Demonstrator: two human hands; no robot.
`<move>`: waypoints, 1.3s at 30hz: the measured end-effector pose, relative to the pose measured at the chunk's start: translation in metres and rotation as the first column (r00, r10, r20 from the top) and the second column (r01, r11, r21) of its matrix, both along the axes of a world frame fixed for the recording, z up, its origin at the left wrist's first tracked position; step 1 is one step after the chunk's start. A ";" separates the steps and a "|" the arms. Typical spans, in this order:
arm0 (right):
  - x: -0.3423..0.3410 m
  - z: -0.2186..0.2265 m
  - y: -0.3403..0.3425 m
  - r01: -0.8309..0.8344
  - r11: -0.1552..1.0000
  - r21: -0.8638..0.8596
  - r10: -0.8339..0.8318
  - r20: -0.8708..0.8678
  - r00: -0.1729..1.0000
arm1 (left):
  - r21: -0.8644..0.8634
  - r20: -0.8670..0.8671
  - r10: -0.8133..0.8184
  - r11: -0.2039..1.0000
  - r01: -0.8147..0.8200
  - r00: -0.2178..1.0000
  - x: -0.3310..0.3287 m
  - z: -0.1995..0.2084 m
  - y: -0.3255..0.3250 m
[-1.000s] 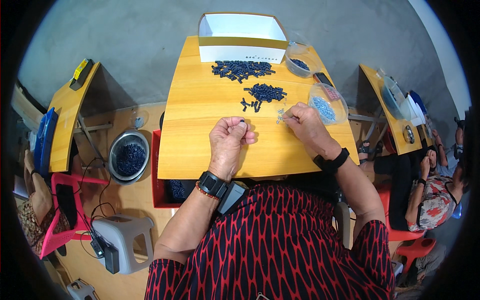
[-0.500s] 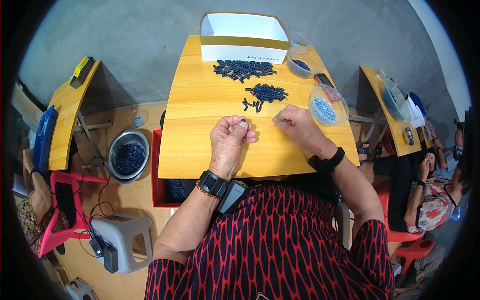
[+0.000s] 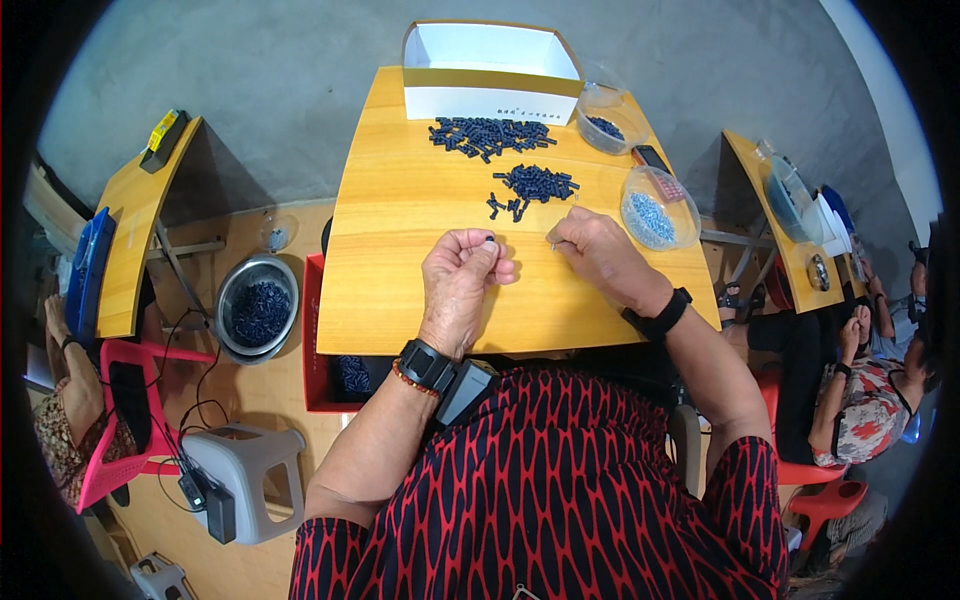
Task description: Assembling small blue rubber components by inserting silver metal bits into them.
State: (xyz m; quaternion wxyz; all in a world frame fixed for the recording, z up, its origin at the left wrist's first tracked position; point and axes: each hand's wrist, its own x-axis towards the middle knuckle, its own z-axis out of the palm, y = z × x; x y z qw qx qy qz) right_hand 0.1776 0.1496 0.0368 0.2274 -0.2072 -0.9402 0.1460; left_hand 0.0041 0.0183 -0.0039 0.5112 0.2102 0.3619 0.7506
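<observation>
Clocked from the table's (image 3: 390, 250) middle: box (image 3: 450, 104) at twelve, one peg pile (image 3: 485, 135) before it, another pile (image 3: 540, 182) nearer, tubs (image 3: 687, 218) at one and three; floor bowl (image 3: 227, 308) between eight and nine.

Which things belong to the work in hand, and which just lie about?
Work: left hand holding dark piece; right hand holding metallic piece; near dark pile; far dark pile; bowl of silvery pieces.

Seemingly lying about: dark device; grey stool.

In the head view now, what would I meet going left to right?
Blue tray → metal bowl of dark pieces → left hand → right hand → clear bowl of small silvery pieces → right-hand wooden table.
</observation>
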 end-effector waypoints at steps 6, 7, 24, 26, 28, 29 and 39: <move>-0.001 0.009 -0.002 0.006 0.998 0.056 -0.010 0.070 0.998 | 0.013 0.004 -0.007 1.000 0.007 1.000 0.000 -0.001 0.001; 0.000 0.012 -0.002 0.028 1.000 -0.009 -0.028 0.038 0.999 | 0.020 0.012 -0.009 1.000 0.009 1.000 0.000 -0.001 0.001; -0.009 0.022 -0.026 0.036 0.809 -0.587 -0.151 -0.148 0.977 | -0.049 -0.119 -0.046 0.998 0.040 0.992 0.005 0.006 -0.001; -0.013 0.016 -0.028 0.014 0.810 -0.586 -0.134 -0.162 0.978 | -0.071 -0.167 -0.054 0.997 0.043 0.984 0.006 0.008 -0.001; -0.021 0.015 -0.034 -0.009 0.823 -0.569 -0.118 -0.186 0.975 | -0.068 -0.165 -0.068 0.996 0.057 0.984 0.007 0.008 -0.001; -0.025 0.014 -0.037 -0.029 0.834 -0.551 -0.103 -0.208 0.973 | -0.068 -0.165 -0.065 0.996 0.054 0.984 0.007 0.006 -0.001; -0.033 0.010 -0.039 -0.028 0.769 -0.638 -0.125 -0.193 0.973 | -0.058 -0.195 -0.059 0.997 0.048 0.979 0.005 0.004 0.000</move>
